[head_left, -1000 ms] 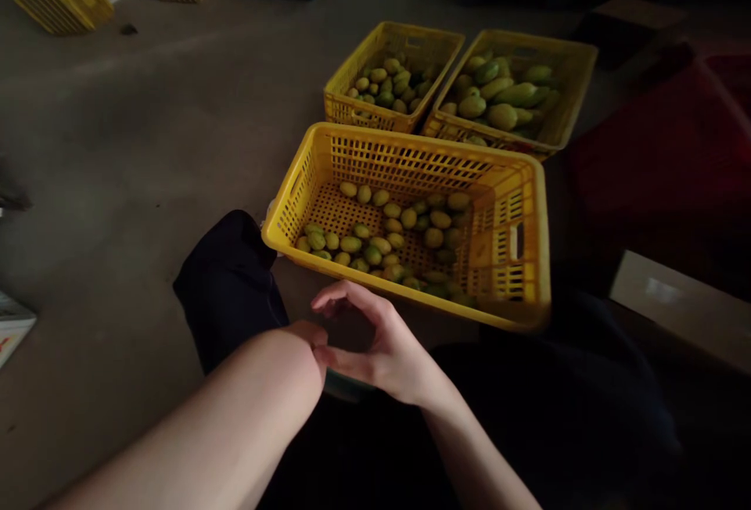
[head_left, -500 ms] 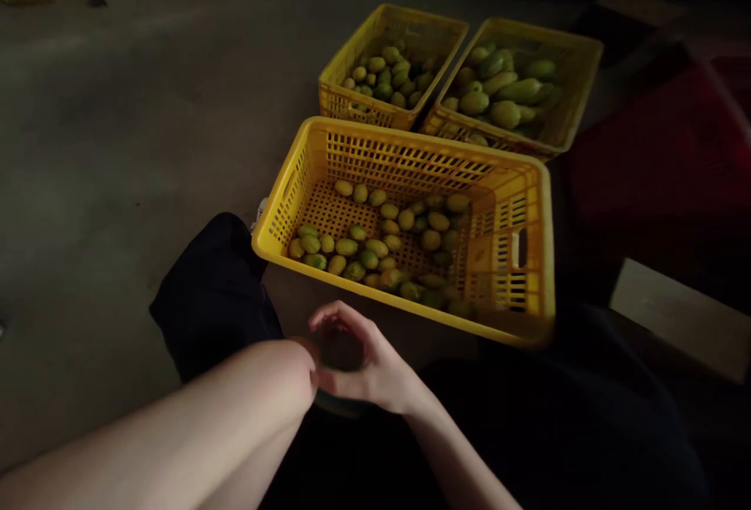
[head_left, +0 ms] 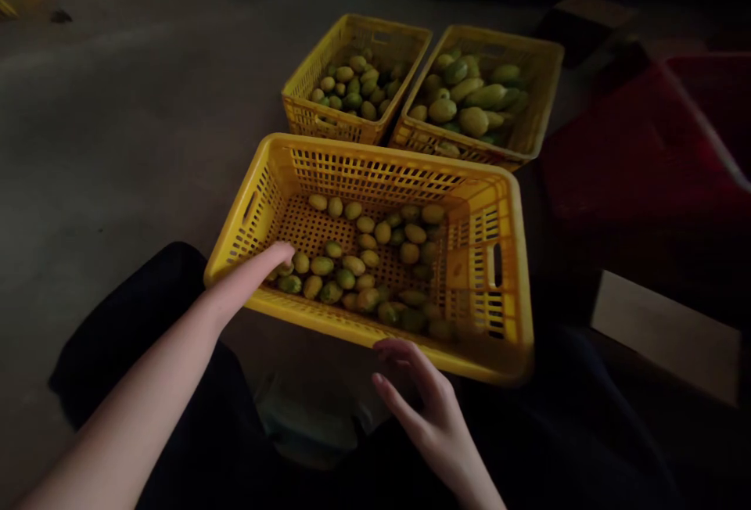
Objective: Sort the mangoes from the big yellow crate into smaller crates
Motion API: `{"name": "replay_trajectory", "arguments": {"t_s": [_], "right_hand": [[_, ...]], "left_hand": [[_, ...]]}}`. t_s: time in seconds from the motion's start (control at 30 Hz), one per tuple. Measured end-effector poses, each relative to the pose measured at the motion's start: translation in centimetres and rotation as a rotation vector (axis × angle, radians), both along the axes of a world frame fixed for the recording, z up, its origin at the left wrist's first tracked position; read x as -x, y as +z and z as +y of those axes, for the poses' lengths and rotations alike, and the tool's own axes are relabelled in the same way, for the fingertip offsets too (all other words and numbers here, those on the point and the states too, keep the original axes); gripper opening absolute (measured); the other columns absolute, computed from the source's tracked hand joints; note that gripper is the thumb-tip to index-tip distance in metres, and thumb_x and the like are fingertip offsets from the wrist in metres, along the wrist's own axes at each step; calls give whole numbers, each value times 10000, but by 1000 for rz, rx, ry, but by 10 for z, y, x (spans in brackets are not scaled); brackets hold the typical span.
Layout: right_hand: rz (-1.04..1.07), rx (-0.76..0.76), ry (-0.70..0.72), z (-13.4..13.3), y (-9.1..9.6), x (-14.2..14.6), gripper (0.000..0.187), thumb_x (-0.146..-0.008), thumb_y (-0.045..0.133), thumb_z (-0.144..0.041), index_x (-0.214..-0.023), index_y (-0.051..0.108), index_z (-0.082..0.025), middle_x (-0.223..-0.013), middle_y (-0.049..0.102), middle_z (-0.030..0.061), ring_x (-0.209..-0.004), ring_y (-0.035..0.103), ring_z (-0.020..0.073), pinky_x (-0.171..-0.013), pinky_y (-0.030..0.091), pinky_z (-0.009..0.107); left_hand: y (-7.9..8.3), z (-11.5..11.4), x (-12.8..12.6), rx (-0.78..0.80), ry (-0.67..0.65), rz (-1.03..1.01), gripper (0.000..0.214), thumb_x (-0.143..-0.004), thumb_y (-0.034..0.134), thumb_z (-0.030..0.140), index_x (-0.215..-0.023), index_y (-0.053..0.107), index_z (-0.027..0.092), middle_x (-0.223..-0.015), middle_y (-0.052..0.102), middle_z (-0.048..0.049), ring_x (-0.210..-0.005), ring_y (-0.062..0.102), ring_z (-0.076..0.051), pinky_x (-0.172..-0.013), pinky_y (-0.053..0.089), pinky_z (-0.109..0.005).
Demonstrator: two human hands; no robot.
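Honestly, L hand point(head_left: 282, 252), 9 o'clock in yellow slotted plastic crate point(head_left: 328, 325), grip unclear, shd pinch oval yellow-green fruit point(head_left: 321, 266) gently; R hand point(head_left: 434, 408) open, outside 5 o'clock.

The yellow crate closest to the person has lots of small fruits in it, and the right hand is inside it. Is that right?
Not quite: the head view shows the left hand inside the closest yellow crate, with the small fruits; the right hand is outside.
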State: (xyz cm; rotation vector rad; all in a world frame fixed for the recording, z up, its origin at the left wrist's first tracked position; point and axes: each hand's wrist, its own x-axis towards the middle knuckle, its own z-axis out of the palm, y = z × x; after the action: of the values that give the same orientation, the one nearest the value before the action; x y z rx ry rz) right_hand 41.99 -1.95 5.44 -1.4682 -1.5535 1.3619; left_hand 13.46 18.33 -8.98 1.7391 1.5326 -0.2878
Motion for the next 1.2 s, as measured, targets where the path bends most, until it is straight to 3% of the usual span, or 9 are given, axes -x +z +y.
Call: {"name": "replay_trajectory", "arguments": {"t_s": [0.2,0.4,0.57,0.7,0.8,0.9,1.0,1.1,1.2], "right_hand": [[-16,-48,-38,3,17,-6,154,-888,594,-309,-1027,627,-253,-944,692,22,-857,659,159,-761,519,246],[101,33,-117,3,15,-7,155,-874,612,-351,-957,655,-227,-873,684,28,-805,650,163,-740,512,259],[298,183,-268,3,4,1,239,-812,672,-446,-904,682,-226,-945,697,48,-912,649,197,-800,513,294],[600,340,-450,13,1,15,453,-725,744,-493,-1124,624,-314,-1213,637,34,-1082,618,223,-844,534,341],[869,421,-505,24,3,18,563,-662,769,-519,-1168,585,-356,-1158,651,11,-956,662,219,-727,576,356],[922,445,-590,28,6,13,422,-617,798,-435,-976,658,-263,-883,690,-3,-711,668,172,-568,560,276],[900,541,-766,23,3,4,341,-606,792,-369,-881,662,-216,-750,689,-3,-616,653,158,-510,547,252],[972,620,-866,20,-2,-2,294,-656,763,-372,-871,654,-203,-785,716,21,-701,687,185,-589,594,304],[1065,601,-971,22,-5,-6,223,-689,751,-345,-826,641,-208,-828,722,11,-852,702,201,-752,616,368]], "left_hand": [[-41,-19,5,63,-20,210,290,-583,827,164,-614,540,133,-872,647,-109,-1159,479,-354,-1015,342,-421],[-25,-7,3,77,-46,266,333,-432,867,225,-620,604,148,-820,678,-101,-1036,574,-334,-918,404,-354],[48,7,-15,34,10,86,477,-616,732,542,-833,705,119,-972,706,-146,-1008,607,-332,-794,426,-310],[140,-12,-53,330,110,-455,721,-766,439,738,-1062,701,136,-998,717,-111,-910,629,-263,-770,458,-326],[176,-26,-66,503,61,-528,826,-792,286,796,-1169,668,168,-1051,715,-110,-905,643,-247,-802,465,-331],[157,-24,-53,320,32,-429,762,-830,305,735,-1226,624,168,-1176,675,-121,-949,642,-234,-838,463,-316],[102,-21,-28,64,-55,-107,520,-824,475,588,-1032,691,163,-1153,679,-130,-1030,609,-263,-899,436,-338],[48,-31,-11,46,-82,63,243,-692,691,402,-708,671,161,-884,708,-136,-999,610,-327,-925,414,-425],[12,-47,-8,73,-68,10,217,-589,786,301,-593,610,174,-688,655,-93,-917,626,-315,-904,427,-435]]}}
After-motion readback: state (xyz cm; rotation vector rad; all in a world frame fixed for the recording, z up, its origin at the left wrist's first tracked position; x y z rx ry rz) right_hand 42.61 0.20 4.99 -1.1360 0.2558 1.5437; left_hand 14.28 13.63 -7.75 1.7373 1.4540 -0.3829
